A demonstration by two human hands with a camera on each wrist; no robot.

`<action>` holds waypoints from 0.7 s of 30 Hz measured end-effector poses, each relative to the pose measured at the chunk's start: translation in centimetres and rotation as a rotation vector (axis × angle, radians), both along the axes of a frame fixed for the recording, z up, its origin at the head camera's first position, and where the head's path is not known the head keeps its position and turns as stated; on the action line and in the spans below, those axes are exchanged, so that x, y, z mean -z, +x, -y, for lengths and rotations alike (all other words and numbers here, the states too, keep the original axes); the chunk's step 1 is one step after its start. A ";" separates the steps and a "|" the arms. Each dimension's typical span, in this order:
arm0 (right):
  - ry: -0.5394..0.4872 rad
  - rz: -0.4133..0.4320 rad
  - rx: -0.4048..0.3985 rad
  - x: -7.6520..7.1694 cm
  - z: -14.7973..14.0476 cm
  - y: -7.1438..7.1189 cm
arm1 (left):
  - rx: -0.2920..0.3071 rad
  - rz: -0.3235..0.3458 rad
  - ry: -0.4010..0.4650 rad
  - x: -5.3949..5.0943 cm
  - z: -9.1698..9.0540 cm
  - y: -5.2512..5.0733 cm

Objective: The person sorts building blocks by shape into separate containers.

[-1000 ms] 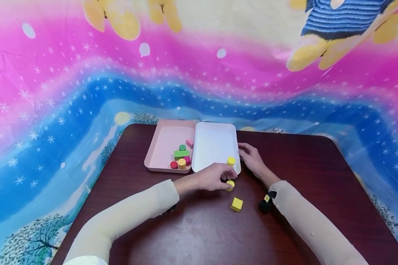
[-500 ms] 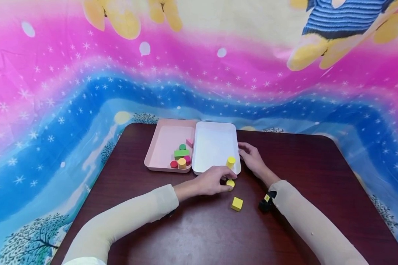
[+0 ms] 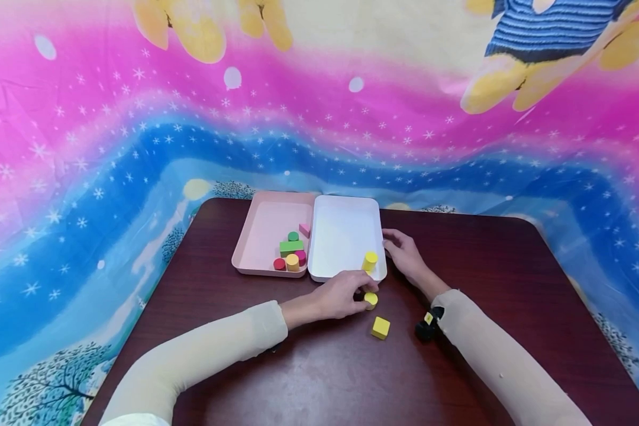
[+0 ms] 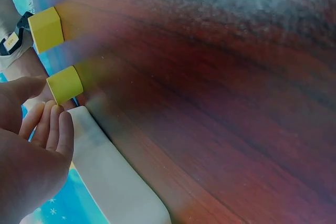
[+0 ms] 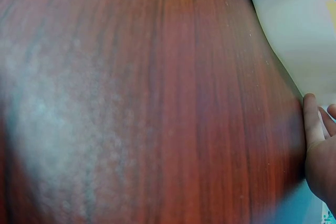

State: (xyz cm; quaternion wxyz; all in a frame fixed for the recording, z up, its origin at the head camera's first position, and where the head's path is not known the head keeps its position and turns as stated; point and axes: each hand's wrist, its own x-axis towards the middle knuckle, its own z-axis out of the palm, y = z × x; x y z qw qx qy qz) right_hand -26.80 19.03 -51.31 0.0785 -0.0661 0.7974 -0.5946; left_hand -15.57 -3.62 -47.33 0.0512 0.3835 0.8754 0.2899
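My left hand [image 3: 341, 296] pinches a short yellow cylinder block [image 3: 371, 300] between thumb and fingers. In the left wrist view, the thumb lies along one side of the cylinder [image 4: 65, 85] and the fingertips meet its other side. The block is at the table, just in front of the white tray [image 3: 346, 225]. A taller yellow cylinder [image 3: 370, 261] stands inside that tray, by its front right corner. Nearer my body lies a yellow cube [image 3: 380, 328]. My right hand [image 3: 406, 255] rests against the tray's right side with its fingers loosely bent, holding nothing.
Left of the white tray, touching it, is a pink tray [image 3: 261, 231]. It holds a green rectangular block [image 3: 291, 248], a green cylinder [image 3: 293, 236], a red cylinder [image 3: 279, 264], an orange-yellow cylinder [image 3: 292, 262] and pink pieces. A printed cloth hangs behind the table [image 3: 490, 254].
My left hand has shifted slightly toward my body, and the short yellow cylinder has moved a little that way with it. The right hand keeps its place at the tray.
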 end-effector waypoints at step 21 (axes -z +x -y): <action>0.015 -0.010 -0.012 -0.2 0.0 0.2 | 0.063 0.012 0.040 1.7 0.1 0.5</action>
